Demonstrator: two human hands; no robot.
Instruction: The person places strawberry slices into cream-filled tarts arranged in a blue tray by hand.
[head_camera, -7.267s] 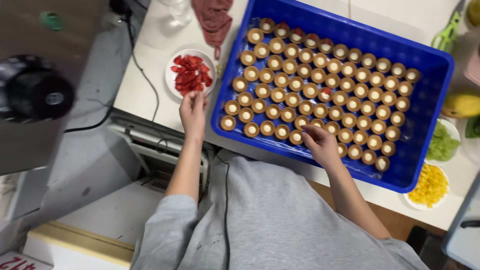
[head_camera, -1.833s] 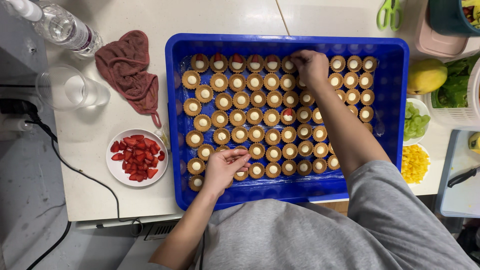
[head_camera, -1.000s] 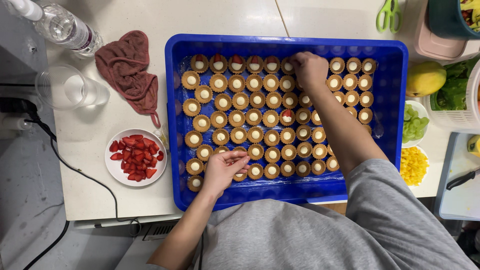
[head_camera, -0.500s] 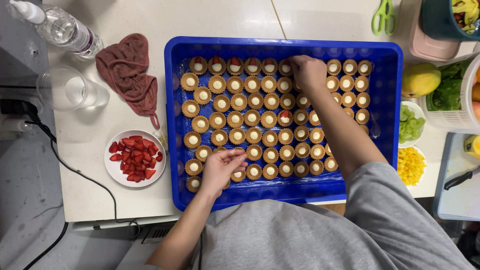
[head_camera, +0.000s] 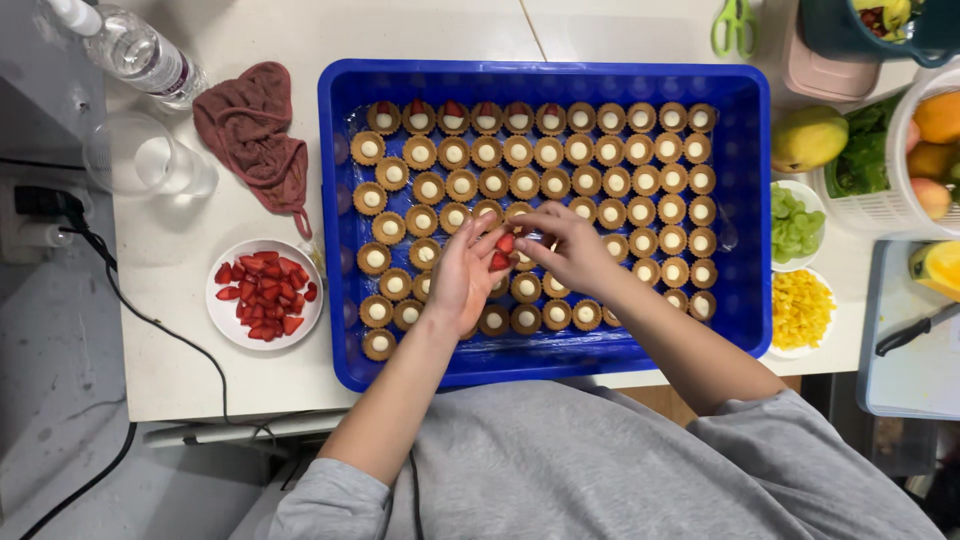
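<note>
A blue crate (head_camera: 545, 80) sits on the white table (head_camera: 200, 380), filled with rows of small round tart shells (head_camera: 590, 180), each with a pale cream centre. In the crate's far row, the four shells at the left end already carry a red strawberry piece (head_camera: 453, 108); the rest show only cream.

Both hands meet over the middle of the crate. The left hand (head_camera: 462, 275) is cupped, palm turned inward, with strawberry slices (head_camera: 503, 250) lying against its fingers — small red pieces, too small to tell which way their tips point or how their long axis runs. The right hand (head_camera: 572, 245) comes in from the crate's right side, its thumb and forefinger pressed together at those slices; whether they actually pinch one cannot be told.

Left of the crate, a white plate (head_camera: 222, 318) holds more cut strawberries. Beyond it, still left of the crate, lie a crumpled dusty-red cloth (head_camera: 255, 130), a clear plastic cup (head_camera: 145, 165) and a water bottle (head_camera: 135, 55) on its side. Right of the crate stand two small white bowls — one with green grape pieces (head_camera: 795, 222), one with yellow diced fruit (head_camera: 800, 310) — and a yellow-green mango (head_camera: 808, 138) just beyond them.
</note>
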